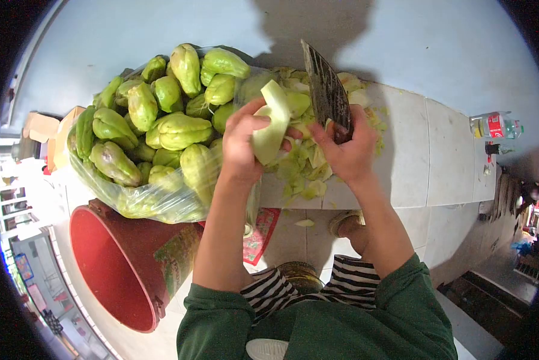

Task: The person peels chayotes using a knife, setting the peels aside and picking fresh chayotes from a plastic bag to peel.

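Note:
My left hand (240,139) is closed around a pale, peeled chayote (271,129), its thumb lying along the near side. A curved, light-green end of the piece stands up above the fingers. In my right hand (349,150) is a cleaver (325,84) with a dark, stained blade, held by its lower end and pointing up. The blade is apart from the chayote. Below both hands, green and pale peelings (308,171) lie scattered over the tiled ledge. Left of my left hand, a clear plastic bag (155,210) holds many unpeeled green chayotes (182,131).
A red bucket (104,264) lies tilted below the bag. Cardboard boxes (64,138) stand at far left. At the right end of the tiled ledge (410,150) is a plastic bottle (496,126) with a red label. A bluish wall (449,48) rises behind.

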The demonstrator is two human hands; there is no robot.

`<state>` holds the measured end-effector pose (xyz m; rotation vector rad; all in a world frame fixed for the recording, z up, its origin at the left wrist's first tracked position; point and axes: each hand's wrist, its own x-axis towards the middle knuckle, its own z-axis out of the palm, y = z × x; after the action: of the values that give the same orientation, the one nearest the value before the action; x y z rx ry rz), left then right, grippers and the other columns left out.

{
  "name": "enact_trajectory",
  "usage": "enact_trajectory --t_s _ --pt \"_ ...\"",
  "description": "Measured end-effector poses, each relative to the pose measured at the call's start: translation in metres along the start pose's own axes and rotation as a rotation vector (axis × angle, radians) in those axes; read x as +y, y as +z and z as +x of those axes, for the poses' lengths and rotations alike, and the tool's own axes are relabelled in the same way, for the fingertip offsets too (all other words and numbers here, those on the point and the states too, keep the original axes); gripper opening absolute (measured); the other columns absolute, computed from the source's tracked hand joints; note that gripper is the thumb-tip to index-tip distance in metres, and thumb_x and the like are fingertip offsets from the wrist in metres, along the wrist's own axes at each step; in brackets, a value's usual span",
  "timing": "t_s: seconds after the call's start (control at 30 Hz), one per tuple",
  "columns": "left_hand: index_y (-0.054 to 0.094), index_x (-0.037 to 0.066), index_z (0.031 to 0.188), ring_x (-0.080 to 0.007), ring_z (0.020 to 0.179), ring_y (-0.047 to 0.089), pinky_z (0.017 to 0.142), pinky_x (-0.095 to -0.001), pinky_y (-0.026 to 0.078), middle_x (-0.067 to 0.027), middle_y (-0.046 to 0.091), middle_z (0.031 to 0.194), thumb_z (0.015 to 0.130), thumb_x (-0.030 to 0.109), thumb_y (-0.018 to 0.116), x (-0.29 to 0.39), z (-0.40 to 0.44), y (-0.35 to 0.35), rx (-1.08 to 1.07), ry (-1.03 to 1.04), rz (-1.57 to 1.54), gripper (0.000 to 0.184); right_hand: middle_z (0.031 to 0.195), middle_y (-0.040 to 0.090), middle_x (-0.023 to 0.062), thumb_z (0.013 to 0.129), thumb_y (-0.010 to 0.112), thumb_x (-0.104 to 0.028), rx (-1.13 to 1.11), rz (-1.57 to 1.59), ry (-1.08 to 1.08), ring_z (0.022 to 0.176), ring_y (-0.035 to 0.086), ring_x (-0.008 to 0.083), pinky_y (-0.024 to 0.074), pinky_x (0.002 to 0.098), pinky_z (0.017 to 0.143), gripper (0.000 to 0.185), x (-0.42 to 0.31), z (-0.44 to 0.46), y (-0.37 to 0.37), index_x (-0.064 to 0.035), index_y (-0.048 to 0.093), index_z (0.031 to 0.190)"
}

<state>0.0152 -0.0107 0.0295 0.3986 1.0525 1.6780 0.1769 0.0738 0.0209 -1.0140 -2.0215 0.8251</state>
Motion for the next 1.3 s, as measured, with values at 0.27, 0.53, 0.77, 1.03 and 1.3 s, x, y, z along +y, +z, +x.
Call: enact_trajectory --t_s 0.27,0.53,0.77,1.03,1.3 --pt "0.049 -0.006 0.125 -0.0283 0.065 0.063 0.047 -0.0338 0.05 -0.0203 0.064 0.094 0.071 0.03 0.053 0.003 0.002 -0.012 -0.259 -0.273 -0.164 0.065 0.076 0.059 -0.0023 0.08 0.078 -0.022 0.19 0.231 0.013 0.059 0.049 0.0041 0.0406 0.0206 0.052 0.043 0.022 0.009 0.01 -0.0016 0.051 0.108" --pt "0.062 -0.008 0.11 -0.0176 0.074 0.064 0.065 -0.0286 0.05 -0.0148 0.068 0.093 0.069 0.01 0.064 -0.016 0.008 -0.012 0.069 0.449 0.569 0.044 0.064 0.059 0.0115 0.085 0.069 -0.028 0.146 -0.068 0.02 0.053 0.058 0.0273 0.0475 0.0369 0.054 0.027 0.014 0.003 0.004 -0.0043 0.056 0.089" --pt "0.065 -0.004 0.104 -0.0289 0.079 0.066 0.075 -0.0333 0.052 -0.0187 0.066 0.088 0.068 0.01 0.067 -0.01 0.007 -0.017 0.183 0.672 1.121 0.039 0.074 0.057 0.009 0.064 0.073 -0.014 -0.11 -0.344 -0.563 0.069 0.061 0.0285 0.0507 0.0383 0.058 0.032 0.012 -0.005 -0.005 -0.0077 0.053 0.088" --pt "0.065 -0.001 0.099 -0.036 0.082 0.065 0.077 -0.0374 0.052 -0.0198 0.066 0.09 0.064 0.007 0.069 -0.024 0.008 -0.013 0.234 0.753 0.973 0.037 0.074 0.055 0.0064 0.06 0.068 -0.01 -0.092 -0.264 -0.662 0.069 0.06 0.0264 0.0507 0.0377 0.058 0.032 0.006 -0.006 0.003 -0.0099 0.052 0.087" --pt "0.064 -0.005 0.098 -0.0362 0.083 0.064 0.076 -0.0381 0.052 -0.0213 0.065 0.094 0.066 0.007 0.062 -0.007 0.004 -0.006 0.261 0.892 1.136 0.035 0.068 0.059 0.0144 0.077 0.066 -0.016 -0.111 -0.381 -0.288 0.063 0.062 0.0324 0.0484 0.0441 0.055 0.019 0.032 0.003 0.005 -0.0058 0.052 0.086"
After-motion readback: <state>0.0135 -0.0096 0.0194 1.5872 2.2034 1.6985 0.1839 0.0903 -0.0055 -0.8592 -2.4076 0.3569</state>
